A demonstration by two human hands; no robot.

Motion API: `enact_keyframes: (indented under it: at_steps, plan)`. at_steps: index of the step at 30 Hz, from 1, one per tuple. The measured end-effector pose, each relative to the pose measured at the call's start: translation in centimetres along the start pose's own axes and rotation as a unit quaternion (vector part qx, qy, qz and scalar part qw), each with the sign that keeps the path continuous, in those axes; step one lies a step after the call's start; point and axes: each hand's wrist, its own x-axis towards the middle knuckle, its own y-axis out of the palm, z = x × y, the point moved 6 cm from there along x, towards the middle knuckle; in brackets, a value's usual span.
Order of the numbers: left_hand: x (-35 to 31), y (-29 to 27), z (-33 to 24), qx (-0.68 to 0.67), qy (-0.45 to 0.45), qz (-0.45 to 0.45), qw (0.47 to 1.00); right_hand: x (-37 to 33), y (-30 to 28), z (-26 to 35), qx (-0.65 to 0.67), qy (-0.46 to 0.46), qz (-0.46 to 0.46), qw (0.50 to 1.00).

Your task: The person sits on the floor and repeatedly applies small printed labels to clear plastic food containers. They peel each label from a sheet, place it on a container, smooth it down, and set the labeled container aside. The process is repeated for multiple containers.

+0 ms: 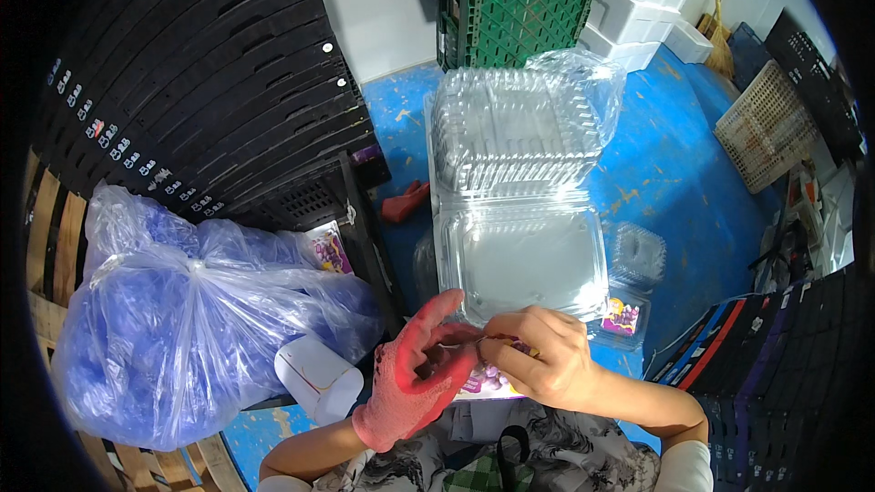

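My left hand [417, 381], in a red and pink glove, is curled with its thumb side up near the front of the clear plastic containers. My bare right hand [540, 353] meets its fingertips, with thumb and fingers pinched together. Whatever small thing lies between them is mostly hidden. Under both hands, a label with a purple grape print [492, 386] shows in part. Just beyond them lies an opened clear clamshell container [524, 260], its flat lid toward me. A nested stack of clear clamshells [518, 123] stands behind it.
At left, a bag of blue-purple material [210, 337] leans by stacked black crates [228, 64]. A white paper roll [314, 378] sits beside it. A smaller labelled clamshell [629, 310] lies right, near black crates [756, 383]. Green crates [529, 5] stand behind; a red glove [404, 202] lies left.
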Motion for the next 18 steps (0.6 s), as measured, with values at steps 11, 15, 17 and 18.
enact_keyframes:
  at_steps: [11,15,17,18]
  plan:
    - [0.8,-4.2,0.5,-0.076,-0.049,-0.160,0.983,-1.2,-2.5,0.5,0.170,-0.082,-0.062,0.980]
    - [-0.7,-9.5,-0.4,-0.085,0.057,-0.284,0.953,-3.1,-6.8,-3.4,0.345,0.072,-0.291,0.889]
    - [-1.9,-13.1,-1.7,-0.082,0.159,-0.346,0.921,-4.7,-8.3,-6.2,0.347,0.227,-0.424,0.805]
    - [-1.9,-13.0,-3.5,-0.075,0.186,-0.380,0.903,-5.2,-8.7,-7.3,0.347,0.309,-0.466,0.753]
